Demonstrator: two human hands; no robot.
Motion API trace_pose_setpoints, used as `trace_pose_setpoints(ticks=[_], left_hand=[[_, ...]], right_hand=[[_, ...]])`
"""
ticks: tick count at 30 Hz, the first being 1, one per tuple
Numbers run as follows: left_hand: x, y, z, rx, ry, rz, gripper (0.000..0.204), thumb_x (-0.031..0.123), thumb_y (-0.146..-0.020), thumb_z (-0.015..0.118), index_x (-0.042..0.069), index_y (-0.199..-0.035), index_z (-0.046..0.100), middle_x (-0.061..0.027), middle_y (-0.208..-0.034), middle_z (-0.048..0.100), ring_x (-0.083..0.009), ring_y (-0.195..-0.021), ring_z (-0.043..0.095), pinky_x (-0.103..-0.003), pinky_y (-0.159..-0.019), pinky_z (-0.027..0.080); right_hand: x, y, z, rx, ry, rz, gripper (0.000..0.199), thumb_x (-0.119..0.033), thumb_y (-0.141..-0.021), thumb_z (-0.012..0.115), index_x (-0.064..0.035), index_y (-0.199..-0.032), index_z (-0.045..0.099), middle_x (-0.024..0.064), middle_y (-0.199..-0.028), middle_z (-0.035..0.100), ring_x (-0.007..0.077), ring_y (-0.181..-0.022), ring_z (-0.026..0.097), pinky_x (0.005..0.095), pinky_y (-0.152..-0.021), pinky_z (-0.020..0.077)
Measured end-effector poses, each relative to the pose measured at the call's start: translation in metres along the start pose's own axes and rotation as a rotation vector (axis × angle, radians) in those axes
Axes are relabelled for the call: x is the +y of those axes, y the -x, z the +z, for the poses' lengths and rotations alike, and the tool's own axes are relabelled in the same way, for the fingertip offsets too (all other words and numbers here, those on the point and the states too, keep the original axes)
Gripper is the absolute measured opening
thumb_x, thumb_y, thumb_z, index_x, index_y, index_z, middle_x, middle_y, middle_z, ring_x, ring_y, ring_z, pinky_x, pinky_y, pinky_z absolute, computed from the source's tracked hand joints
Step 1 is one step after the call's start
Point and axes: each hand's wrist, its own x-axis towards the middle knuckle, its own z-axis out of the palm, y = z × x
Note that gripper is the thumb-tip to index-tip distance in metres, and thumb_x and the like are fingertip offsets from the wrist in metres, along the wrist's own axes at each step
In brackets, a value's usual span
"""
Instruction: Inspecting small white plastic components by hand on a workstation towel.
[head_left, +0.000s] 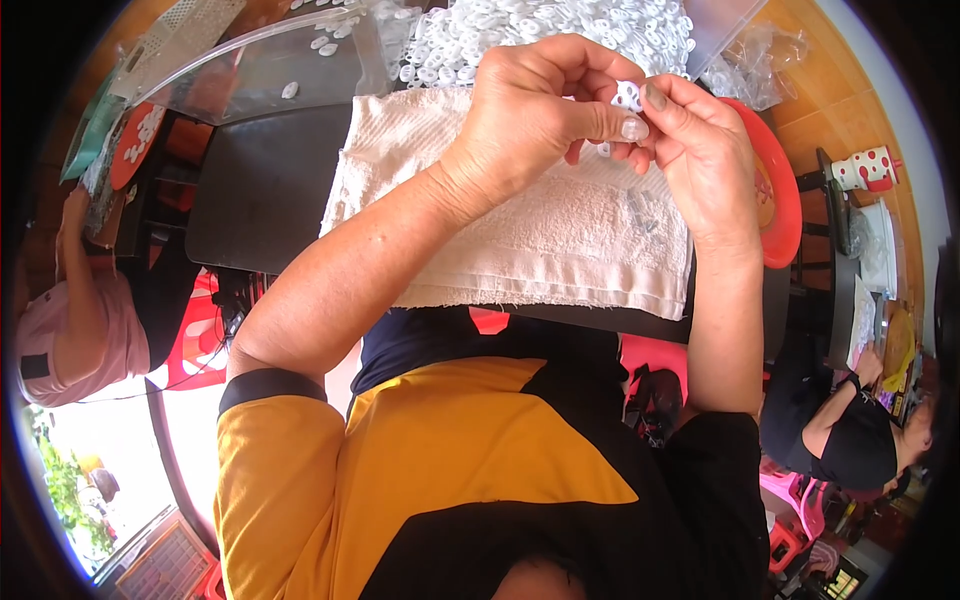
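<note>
Above the far part of a cream towel (520,260), my two hands meet at a small white piece with dark spots (627,96). The fingers of my left hand (540,105) are closed on it from the left. From the other side, my right hand (705,150) pinches the same piece between thumb and fingers. Its lower part is hidden by my fingertips. Just beyond the hands lies a heap of small white oval pieces (560,25). A few small clear bits (648,215) rest on the towel below my right hand.
A red round plate (785,190) sits at the right. To the left stands a clear plastic tray (270,65) with loose white pieces, on the dark table (265,190). Crumpled clear bags (755,65) lie far right. Other people work at left (85,320) and right (850,430).
</note>
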Motion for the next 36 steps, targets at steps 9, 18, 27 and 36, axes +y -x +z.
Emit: trace_pose_setpoints(ticks=[9, 18, 27, 36], left_hand=[[0.005, 0.008, 0.003, -0.005, -0.168, 0.063, 0.023, -0.001, -0.08, 0.072, -0.003, -0.102, 0.065, -0.006, -0.08, 0.067, -0.0074, -0.068, 0.063, -0.019, -0.054, 0.049], [-0.005, 0.009, -0.001, -0.063, -0.083, 0.083, 0.015, -0.002, -0.082, 0.071, -0.003, -0.095, 0.062, -0.0098, -0.084, 0.067, -0.0149, -0.077, 0.068, -0.026, -0.072, 0.056], [0.0, 0.01, 0.002, -0.022, -0.11, 0.163, 0.016, -0.002, -0.078, 0.074, -0.003, -0.085, 0.061, -0.0107, -0.077, 0.069, -0.0136, -0.067, 0.069, -0.023, -0.061, 0.056], [-0.001, 0.008, -0.001, -0.025, -0.152, 0.185, 0.015, -0.002, -0.08, 0.073, -0.003, -0.087, 0.06, -0.0097, -0.078, 0.068, -0.0144, -0.071, 0.068, -0.026, -0.064, 0.058]], right_hand=[[-0.003, 0.004, 0.01, 0.015, 0.024, 0.003, 0.024, -0.02, -0.095, 0.057, 0.003, -0.094, 0.062, 0.006, -0.076, 0.061, 0.0151, -0.064, 0.06, 0.0231, -0.055, 0.0434], [0.003, 0.006, 0.014, -0.016, -0.059, 0.005, 0.022, -0.017, -0.096, 0.056, 0.0036, -0.091, 0.061, 0.0041, -0.07, 0.057, 0.0121, -0.058, 0.057, 0.0198, -0.049, 0.0377], [0.006, 0.005, 0.01, -0.092, -0.215, 0.038, 0.021, -0.014, -0.096, 0.056, 0.0054, -0.093, 0.062, 0.0053, -0.069, 0.06, 0.0116, -0.056, 0.058, 0.018, -0.046, 0.0386], [0.009, 0.005, 0.008, -0.134, -0.24, 0.018, 0.02, -0.013, -0.095, 0.056, 0.005, -0.096, 0.063, 0.0058, -0.071, 0.062, 0.0107, -0.057, 0.058, 0.0188, -0.048, 0.0402]])
